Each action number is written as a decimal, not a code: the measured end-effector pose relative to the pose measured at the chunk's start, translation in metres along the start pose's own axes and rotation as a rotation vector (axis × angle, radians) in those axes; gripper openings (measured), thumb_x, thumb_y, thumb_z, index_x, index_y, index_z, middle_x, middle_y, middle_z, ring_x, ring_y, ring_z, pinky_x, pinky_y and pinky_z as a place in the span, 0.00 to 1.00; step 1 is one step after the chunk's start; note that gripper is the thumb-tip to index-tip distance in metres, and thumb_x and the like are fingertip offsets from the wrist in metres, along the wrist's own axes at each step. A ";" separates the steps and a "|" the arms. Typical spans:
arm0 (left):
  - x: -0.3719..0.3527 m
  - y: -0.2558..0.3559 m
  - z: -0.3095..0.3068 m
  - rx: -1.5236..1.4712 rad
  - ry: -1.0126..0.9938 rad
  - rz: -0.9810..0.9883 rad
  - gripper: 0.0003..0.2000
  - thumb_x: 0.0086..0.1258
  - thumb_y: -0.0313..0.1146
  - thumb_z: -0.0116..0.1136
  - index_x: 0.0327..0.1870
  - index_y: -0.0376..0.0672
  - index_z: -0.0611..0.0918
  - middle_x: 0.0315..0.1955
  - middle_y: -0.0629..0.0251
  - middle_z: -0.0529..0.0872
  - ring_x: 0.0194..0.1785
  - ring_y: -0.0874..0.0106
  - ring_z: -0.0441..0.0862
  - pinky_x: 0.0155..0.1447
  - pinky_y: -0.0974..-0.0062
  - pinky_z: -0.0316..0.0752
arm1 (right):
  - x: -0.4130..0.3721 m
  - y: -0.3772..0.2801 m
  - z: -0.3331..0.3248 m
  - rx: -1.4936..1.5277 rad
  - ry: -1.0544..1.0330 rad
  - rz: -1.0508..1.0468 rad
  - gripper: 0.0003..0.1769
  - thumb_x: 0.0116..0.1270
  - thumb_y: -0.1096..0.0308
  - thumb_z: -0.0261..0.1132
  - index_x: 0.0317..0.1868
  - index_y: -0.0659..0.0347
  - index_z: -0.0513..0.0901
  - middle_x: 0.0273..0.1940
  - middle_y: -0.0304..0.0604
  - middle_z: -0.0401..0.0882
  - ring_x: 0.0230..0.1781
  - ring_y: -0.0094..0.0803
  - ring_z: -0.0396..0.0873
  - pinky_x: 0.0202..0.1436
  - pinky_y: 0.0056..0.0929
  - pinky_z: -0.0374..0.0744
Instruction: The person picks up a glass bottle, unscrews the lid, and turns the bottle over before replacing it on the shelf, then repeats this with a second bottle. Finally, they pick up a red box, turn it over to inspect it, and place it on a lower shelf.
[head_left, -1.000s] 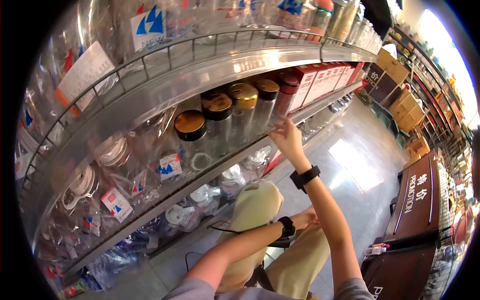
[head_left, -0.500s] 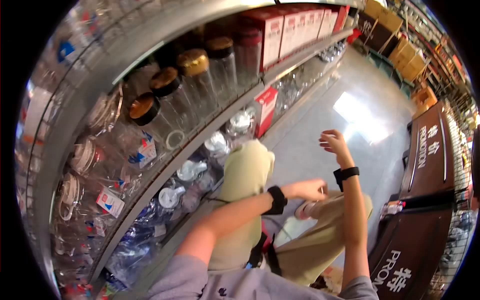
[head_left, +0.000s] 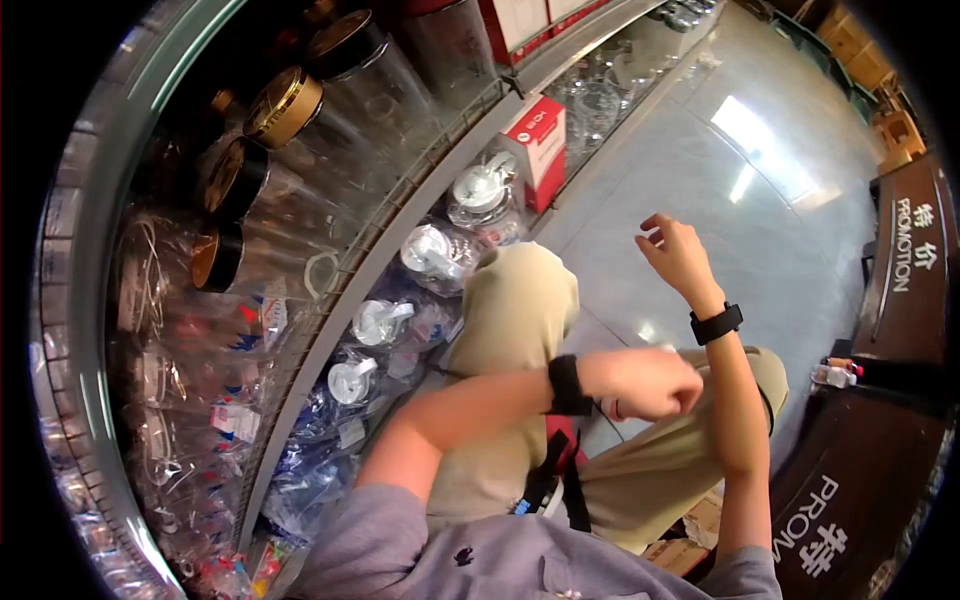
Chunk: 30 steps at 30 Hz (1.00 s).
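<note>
My left hand (head_left: 645, 385) is over the gap between my knees, its fingers curled in and slightly blurred; I see nothing in it. Above the floor, farther forward, my right hand (head_left: 682, 255) is raised with fingers bent and apart, holding nothing. Both wrists wear black bands. Neither hand touches the shelves. Left of my knee (head_left: 520, 300), the lower shelf holds plastic-wrapped glass jugs with white lids, one a jug (head_left: 432, 250). Glass jars with gold and black lids, among them a gold-lidded jar (head_left: 290, 108), stand on the shelf above.
A red and white box (head_left: 537, 150) stands beside the wrapped jugs. Brown promotion panels (head_left: 905, 250) line the right side, with a small bottle (head_left: 838, 372) between them. Grey tiled floor (head_left: 650, 180) lies ahead. Cardboard (head_left: 680, 550) is near my leg.
The view has shifted closer to the shelves. My left hand has turned and curled, its back now showing more. My right hand stays raised, its fingers bending more downward.
</note>
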<state>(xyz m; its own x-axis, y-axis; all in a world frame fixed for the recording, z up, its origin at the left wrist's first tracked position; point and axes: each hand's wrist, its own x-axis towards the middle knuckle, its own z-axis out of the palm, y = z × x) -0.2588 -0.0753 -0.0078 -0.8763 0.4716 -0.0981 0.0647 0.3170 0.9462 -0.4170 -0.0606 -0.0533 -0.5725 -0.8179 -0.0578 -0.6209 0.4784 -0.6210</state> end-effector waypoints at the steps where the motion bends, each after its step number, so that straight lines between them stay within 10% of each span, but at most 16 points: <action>1: -0.009 0.005 0.001 -0.102 -0.067 0.014 0.06 0.60 0.27 0.54 0.36 0.38 0.79 0.33 0.59 0.84 0.39 0.60 0.82 0.43 0.63 0.76 | 0.004 0.001 0.008 -0.029 -0.025 -0.019 0.14 0.61 0.63 0.65 0.43 0.62 0.81 0.33 0.47 0.86 0.34 0.44 0.83 0.38 0.39 0.80; 16: -0.034 0.021 -0.037 0.068 -0.057 0.006 0.05 0.64 0.30 0.57 0.37 0.42 0.75 0.31 0.64 0.76 0.40 0.63 0.77 0.43 0.67 0.69 | 0.078 0.115 0.144 -0.009 -0.215 -0.010 0.12 0.61 0.65 0.62 0.43 0.61 0.80 0.32 0.46 0.85 0.37 0.47 0.82 0.40 0.42 0.80; 30: -0.016 0.047 -0.019 0.113 -0.103 0.042 0.07 0.66 0.31 0.57 0.41 0.42 0.75 0.34 0.63 0.78 0.42 0.61 0.78 0.45 0.64 0.72 | 0.066 0.107 0.085 -0.175 -0.218 -0.058 0.13 0.62 0.65 0.61 0.46 0.59 0.81 0.38 0.52 0.84 0.41 0.52 0.81 0.43 0.47 0.80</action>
<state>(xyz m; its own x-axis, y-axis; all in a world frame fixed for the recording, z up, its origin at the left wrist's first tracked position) -0.2509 -0.0841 0.0439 -0.8186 0.5664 -0.0954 0.1588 0.3827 0.9101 -0.4754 -0.0902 -0.1902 -0.4161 -0.8860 -0.2047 -0.7432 0.4611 -0.4849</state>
